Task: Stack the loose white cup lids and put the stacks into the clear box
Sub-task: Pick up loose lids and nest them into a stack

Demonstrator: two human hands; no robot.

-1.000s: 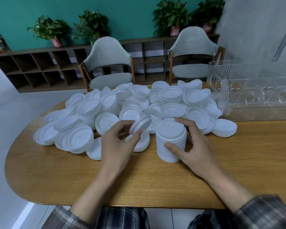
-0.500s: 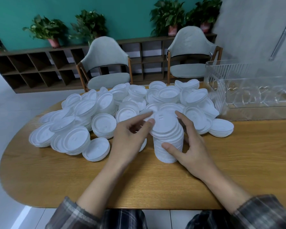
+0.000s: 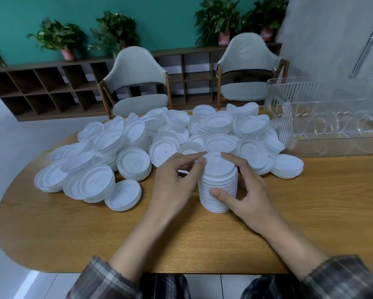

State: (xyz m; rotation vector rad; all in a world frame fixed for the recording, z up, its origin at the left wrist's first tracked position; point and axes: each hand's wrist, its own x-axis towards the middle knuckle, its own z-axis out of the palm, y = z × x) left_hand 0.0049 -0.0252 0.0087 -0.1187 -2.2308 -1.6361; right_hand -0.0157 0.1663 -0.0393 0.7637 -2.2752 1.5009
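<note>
We can read no text, number, brand or sign anywhere. The white lids [image 3: 133, 164] bear small raised marks on their tops, too small and blurred for us to tell whether they are letters. The clear box [image 3: 323, 104] at the far right shows moulded shapes in its near wall, and we cannot read these as letters either.
</note>
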